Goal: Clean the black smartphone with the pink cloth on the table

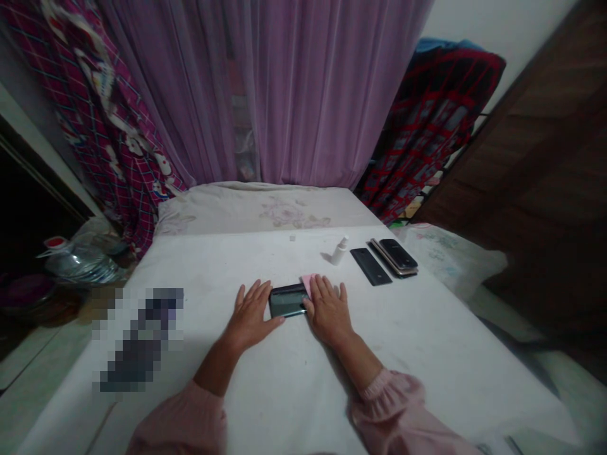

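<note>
A dark smartphone [288, 302] with a glossy surface lies crosswise on the white-covered table. At its left end is my left hand [251, 316], fingers stretched out and apart. That thumb rests along the phone's near edge and the forefinger by its far corner. My right hand [328, 311] presses a pink cloth [308, 283] onto the phone's right end, the thumb on the phone. Most of the cloth is hidden under the palm and fingers.
A small white spray bottle [339, 251] stands beyond my right hand. Right of it lie a flat black phone [370, 266] and a stack of phones [398, 256]. A pixelated dark patch [142, 344] covers something at the left. Purple curtains [313, 95] hang behind the table.
</note>
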`<action>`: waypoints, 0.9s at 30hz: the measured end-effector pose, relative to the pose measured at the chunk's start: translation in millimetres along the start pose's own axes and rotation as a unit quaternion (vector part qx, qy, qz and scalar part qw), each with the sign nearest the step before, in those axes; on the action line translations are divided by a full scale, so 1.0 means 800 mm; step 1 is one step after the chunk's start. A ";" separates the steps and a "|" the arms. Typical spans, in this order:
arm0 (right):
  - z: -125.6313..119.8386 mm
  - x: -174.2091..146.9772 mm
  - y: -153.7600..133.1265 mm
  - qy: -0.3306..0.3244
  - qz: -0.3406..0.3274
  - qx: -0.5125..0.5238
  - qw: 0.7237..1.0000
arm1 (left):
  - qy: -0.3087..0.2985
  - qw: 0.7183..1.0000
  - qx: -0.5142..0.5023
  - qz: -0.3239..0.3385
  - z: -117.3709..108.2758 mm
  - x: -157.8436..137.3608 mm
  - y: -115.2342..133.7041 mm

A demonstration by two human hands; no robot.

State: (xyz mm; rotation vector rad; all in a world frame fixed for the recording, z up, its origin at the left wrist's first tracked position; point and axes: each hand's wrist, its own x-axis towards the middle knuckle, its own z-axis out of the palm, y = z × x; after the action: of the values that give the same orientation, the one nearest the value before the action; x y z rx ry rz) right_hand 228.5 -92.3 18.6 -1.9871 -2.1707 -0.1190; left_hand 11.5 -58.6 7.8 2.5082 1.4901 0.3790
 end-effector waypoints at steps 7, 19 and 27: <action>-0.011 0.005 -0.044 -0.007 -0.132 0.057 0.990 | -0.041 0.999 0.000 0.021 -0.005 0.002 -0.010; -0.006 -0.004 -0.014 -0.006 -0.060 0.024 0.998 | -0.012 1.000 -0.015 0.024 0.001 0.001 -0.014; -0.015 -0.003 -0.062 -0.021 -0.158 0.073 0.984 | -0.017 1.000 -0.014 0.009 -0.003 0.001 -0.009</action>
State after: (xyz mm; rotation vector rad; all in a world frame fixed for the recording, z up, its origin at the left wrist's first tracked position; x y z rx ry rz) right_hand 180.5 -101.4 33.7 -1.5709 -2.4297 0.0381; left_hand 4.8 -54.5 8.0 2.4966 1.4402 0.3566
